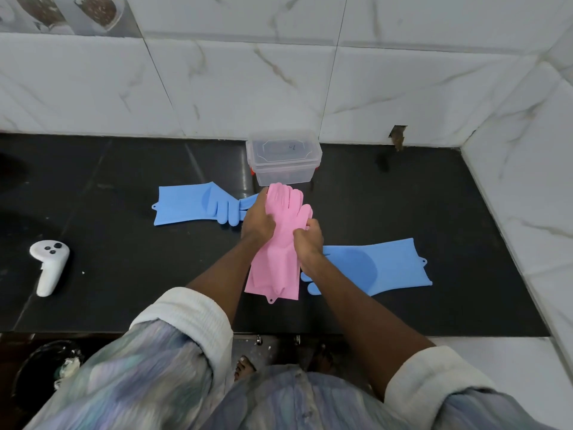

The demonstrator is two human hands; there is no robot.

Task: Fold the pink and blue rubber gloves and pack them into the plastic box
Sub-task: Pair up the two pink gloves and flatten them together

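Note:
The pink gloves (280,243) lie stacked lengthwise in the middle of the black counter, fingers pointing toward the clear plastic box (283,161), which stands open at the back by the wall. My left hand (258,220) grips the pink gloves on their left edge near the fingers. My right hand (307,243) is closed on their right edge at mid-length. One blue glove (192,206) lies flat to the left, its fingers reaching under my left hand. A second blue glove (381,265) lies flat to the right, partly under my right wrist.
A white handheld controller (49,262) rests on the counter (124,290) at the far left. Marble-tiled walls close off the back and right side. The counter's front edge runs just below the pink cuffs. A dark bin (40,370) stands on the floor at lower left.

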